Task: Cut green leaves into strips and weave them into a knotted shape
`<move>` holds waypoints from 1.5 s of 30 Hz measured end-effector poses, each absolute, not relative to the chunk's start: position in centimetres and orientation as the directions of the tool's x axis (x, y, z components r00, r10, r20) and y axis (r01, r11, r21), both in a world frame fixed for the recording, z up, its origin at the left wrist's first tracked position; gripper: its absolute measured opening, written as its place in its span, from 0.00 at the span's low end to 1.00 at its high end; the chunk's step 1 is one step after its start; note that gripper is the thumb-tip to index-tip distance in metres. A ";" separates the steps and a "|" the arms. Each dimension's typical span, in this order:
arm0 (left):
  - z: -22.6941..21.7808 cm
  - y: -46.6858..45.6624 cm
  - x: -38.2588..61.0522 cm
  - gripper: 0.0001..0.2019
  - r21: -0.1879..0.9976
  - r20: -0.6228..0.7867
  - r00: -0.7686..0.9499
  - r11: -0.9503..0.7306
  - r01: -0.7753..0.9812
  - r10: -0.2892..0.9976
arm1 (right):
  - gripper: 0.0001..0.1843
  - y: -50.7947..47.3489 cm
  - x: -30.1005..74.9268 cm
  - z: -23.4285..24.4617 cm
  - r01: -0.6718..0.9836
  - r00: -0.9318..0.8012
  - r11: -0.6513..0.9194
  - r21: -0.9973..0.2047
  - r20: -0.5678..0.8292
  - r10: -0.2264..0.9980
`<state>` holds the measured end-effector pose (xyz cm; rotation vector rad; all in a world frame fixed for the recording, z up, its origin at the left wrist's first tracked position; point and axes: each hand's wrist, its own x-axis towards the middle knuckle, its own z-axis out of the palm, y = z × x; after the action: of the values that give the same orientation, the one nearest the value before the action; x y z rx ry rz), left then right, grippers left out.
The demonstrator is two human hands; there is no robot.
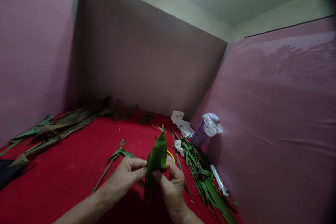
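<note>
Between my two hands a broad green leaf (156, 154) stands upright, its pointed tip at the top. My left hand (131, 169) pinches its left edge between thumb and fingers. On the other side, my right hand (173, 182) grips the leaf with the thumb laid across its near face and the fingers partly hidden behind. A yellow ring-shaped edge (171, 154) shows just behind my right hand; most of it is hidden. To the left of my hands, a folded strip of green leaf with a long stem (115, 155) lies on the red cloth (70, 171).
Long dried leaves (63, 122) lie at the far left. On the right are a heap of green leaves (202, 182), a clear plastic syringe (219, 180), a purple bottle with plastic wrap (199, 133), white cards (183, 126) and a crumpled tissue (179, 147). Pink walls (275, 140) close in both sides.
</note>
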<state>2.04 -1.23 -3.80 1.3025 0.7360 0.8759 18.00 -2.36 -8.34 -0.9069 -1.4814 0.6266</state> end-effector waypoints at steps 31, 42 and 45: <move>-4.5 -1.7 2.3 0.11 0.971 0.206 0.517 -0.107 -0.216 0.831 | 0.05 -2.8 18.3 -10.4 0.122 0.098 0.660 -0.741 0.671 0.735; -4.3 -1.9 2.2 0.12 0.965 0.254 0.488 -0.183 -0.190 0.835 | 0.04 -3.0 16.9 -8.5 -0.107 0.130 0.587 -0.803 0.573 0.809; -4.8 -2.0 2.7 0.09 0.974 0.195 0.410 -0.128 -0.186 0.891 | 0.04 -3.1 16.6 -8.8 -0.117 0.107 0.544 -0.831 0.534 0.839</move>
<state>2.71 -1.97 -4.79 1.3891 0.6871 1.0608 16.61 -3.10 -8.76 -0.7181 -1.2738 0.8003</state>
